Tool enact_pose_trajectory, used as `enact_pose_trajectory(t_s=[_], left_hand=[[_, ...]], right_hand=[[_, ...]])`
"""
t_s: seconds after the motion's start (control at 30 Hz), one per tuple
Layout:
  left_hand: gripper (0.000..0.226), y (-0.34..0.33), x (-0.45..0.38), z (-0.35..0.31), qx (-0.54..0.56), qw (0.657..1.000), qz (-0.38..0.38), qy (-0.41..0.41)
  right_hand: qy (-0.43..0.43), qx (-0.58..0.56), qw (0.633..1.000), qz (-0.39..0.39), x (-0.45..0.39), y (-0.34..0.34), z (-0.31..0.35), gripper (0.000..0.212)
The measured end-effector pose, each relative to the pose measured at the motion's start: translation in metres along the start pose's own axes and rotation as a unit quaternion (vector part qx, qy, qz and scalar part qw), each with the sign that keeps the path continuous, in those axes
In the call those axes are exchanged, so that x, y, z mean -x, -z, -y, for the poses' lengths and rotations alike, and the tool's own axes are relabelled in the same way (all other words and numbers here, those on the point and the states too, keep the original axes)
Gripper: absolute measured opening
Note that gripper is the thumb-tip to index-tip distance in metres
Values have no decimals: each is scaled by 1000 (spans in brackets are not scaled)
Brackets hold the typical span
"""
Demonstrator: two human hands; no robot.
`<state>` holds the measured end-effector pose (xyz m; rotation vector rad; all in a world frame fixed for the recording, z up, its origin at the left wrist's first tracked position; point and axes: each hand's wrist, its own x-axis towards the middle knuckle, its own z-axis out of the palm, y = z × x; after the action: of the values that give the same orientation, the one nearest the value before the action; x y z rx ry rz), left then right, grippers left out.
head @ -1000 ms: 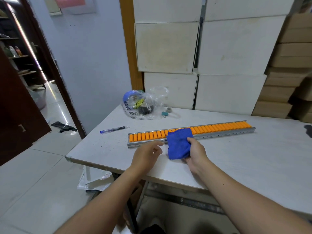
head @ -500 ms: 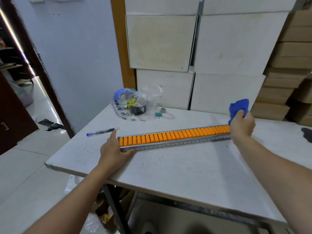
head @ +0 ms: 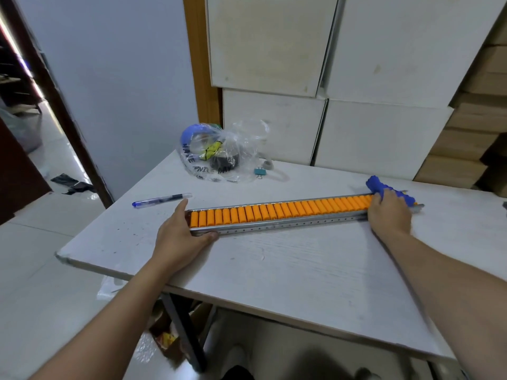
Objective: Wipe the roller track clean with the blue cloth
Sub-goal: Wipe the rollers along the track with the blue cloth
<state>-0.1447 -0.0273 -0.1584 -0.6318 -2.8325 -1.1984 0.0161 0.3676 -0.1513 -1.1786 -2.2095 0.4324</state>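
A long metal roller track (head: 279, 212) with orange rollers lies across the white table (head: 288, 270), running from left to right and slightly away. My left hand (head: 181, 234) grips the track's left end, thumb along the near rail. My right hand (head: 389, 215) presses the blue cloth (head: 381, 186) down on the track's right end; the cloth bunches out beyond my fingers and hides the last rollers.
A blue pen (head: 162, 200) lies just behind my left hand. A clear plastic bag (head: 219, 152) with tape rolls and a small binder clip (head: 260, 171) sit at the table's back. White boxes (head: 356, 78) are stacked against the wall behind.
My right hand carried the cloth from the track's middle to its right end and lowered it onto the rollers. My left hand shifted to clasp the left end.
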Motion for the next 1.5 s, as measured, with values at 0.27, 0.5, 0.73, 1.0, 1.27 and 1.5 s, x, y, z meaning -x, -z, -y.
enact_pose_trajectory(t_s=[0.27,0.5,0.73,1.0,1.27,1.5], left_hand=[[95,4,1,2,62,996,54,16],[101,8,8,0,98,994,41,34],[108,8,10,-3,84,995,19,40],[120,8,10,-1,106,994,-10,39],[118,7,9,-4,96,995,3,37],[112,7,8,-2,104,994,20,35]], right_hand=[[29,-51,997,45,51,-10,67,32],[123,-94,980,129,117,-27,146,26],[222,-93,945,221,171,-48,224,29],[58,-301,845,438,176,-35,278,30],[-121,-572,749,313,143,18,218,16],[288,-96,909,286,163,33,102,24]])
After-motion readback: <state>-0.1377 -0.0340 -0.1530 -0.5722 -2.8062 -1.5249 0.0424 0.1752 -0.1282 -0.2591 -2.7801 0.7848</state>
